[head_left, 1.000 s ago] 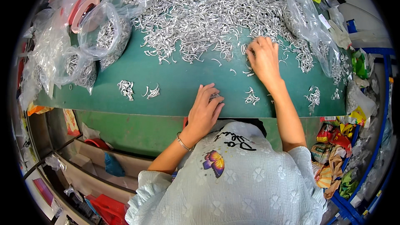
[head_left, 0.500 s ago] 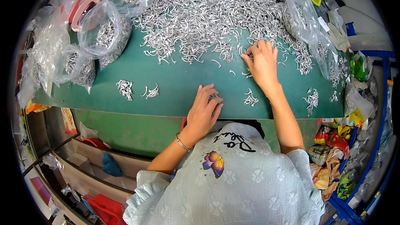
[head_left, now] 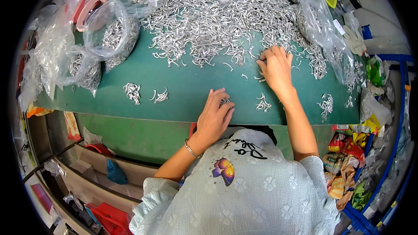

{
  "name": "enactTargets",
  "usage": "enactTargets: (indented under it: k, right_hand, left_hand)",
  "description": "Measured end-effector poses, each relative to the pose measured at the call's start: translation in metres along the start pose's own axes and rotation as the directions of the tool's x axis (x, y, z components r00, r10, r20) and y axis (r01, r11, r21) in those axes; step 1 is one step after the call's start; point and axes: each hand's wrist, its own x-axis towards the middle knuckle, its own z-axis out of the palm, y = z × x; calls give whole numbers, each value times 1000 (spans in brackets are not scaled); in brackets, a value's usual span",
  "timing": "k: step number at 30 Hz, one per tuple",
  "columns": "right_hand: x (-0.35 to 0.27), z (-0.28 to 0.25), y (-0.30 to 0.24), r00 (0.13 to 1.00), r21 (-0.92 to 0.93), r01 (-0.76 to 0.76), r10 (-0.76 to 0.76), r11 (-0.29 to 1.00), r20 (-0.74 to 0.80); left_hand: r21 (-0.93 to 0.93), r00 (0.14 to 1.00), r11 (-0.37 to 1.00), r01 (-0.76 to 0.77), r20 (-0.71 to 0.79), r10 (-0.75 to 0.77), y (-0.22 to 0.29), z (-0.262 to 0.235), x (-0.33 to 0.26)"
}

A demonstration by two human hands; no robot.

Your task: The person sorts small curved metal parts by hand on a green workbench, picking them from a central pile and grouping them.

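A big heap of small curved silver metal pieces [head_left: 217, 13] covers the far half of a green table [head_left: 183, 82]. My right hand [head_left: 275, 67] lies palm down at the heap's near edge, fingers on a few loose pieces. My left hand [head_left: 215, 115] rests near the table's front edge, fingers curled over a small bunch of metal pieces [head_left: 224, 102]. Small sorted clusters lie on the green top: one [head_left: 131, 91] at the left, another [head_left: 160, 96] beside it, and one [head_left: 262, 103] between my hands.
Clear plastic bags [head_left: 109, 35] holding more metal pieces stand at the left, and more bags [head_left: 320, 17] at the right. Below the table's front edge are shelves with boxes [head_left: 87, 165]. Colourful wrappers [head_left: 348, 161] and a blue frame [head_left: 392, 148] lie at the right.
My right hand has moved a little left and nearer along the heap's edge, raking at loose pieces. My left hand has stayed over its small bunch.
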Motion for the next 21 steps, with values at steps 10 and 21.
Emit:
enactTargets:
  k: [10,21]
  right_hand:
    - [11,11,2,986,-11,92,-93,996,-136]
    - [-27,-12,-48,855,596,124,-391,793,342]
  left_hand:
    - [7,1000,1000,5,-2,-5,0,1,0]
    - [-53,997,997,55,-46,-58,7,-1,3]
